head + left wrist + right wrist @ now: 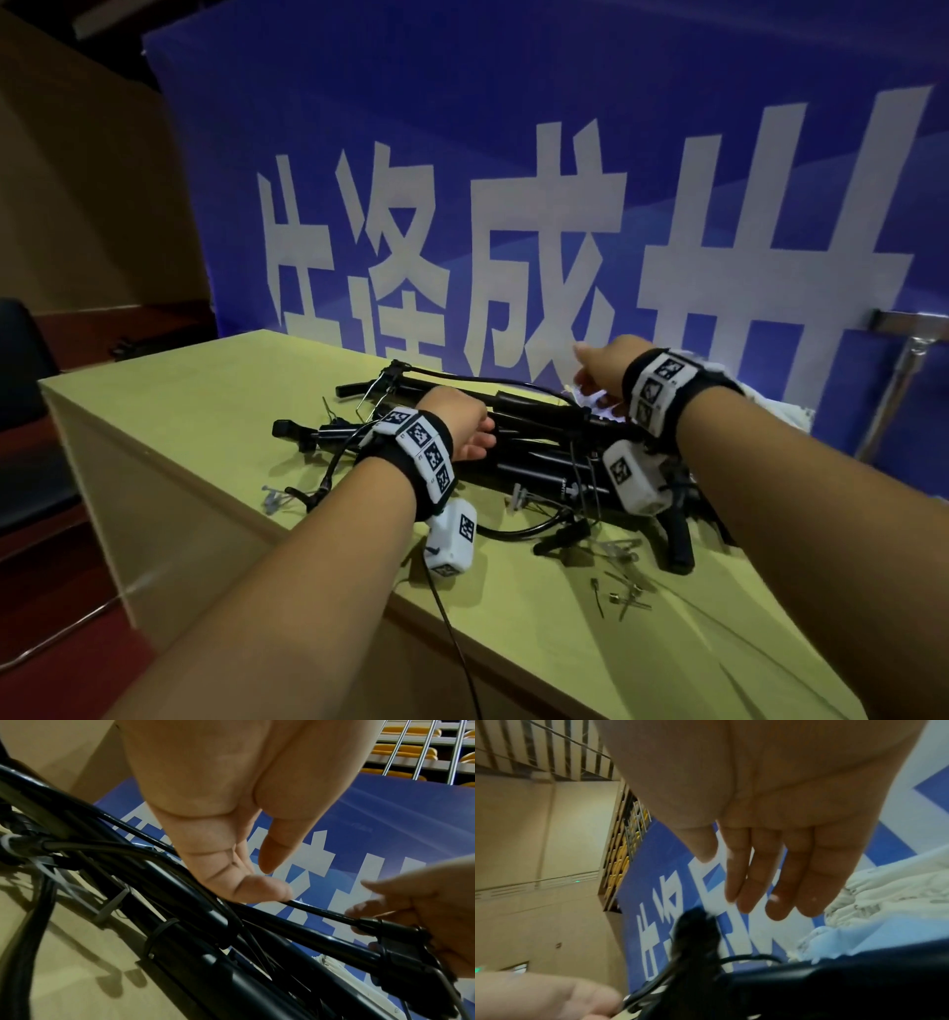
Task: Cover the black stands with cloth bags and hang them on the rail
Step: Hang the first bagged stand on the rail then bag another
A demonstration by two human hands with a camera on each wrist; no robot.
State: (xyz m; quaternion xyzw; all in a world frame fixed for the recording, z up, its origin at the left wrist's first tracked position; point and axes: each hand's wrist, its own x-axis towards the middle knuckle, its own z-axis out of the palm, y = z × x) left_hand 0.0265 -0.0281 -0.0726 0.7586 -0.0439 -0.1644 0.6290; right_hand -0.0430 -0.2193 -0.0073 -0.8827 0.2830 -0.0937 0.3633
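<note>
A pile of black stands [544, 426] with thin cables lies tangled on the yellow-green table [205, 411]. My left hand [467, 426] hovers over the pile's left part, fingers relaxed. In the left wrist view one fingertip [267, 888] touches a thin black cable [321, 908]. My right hand [595, 375] reaches past the pile's far right end with straight fingers [770, 902] and holds nothing. Below it lies the blurred end of a stand [695, 935]. White cloth bags [885, 892] lie crumpled at the back right of the table [770, 403].
A blue banner [513, 180] with large white characters stands right behind the table. A metal rail [914, 324] on a post is at the far right. Small metal pins [621, 596] and clips lie near the table's front. A dark chair [20, 360] is on the left.
</note>
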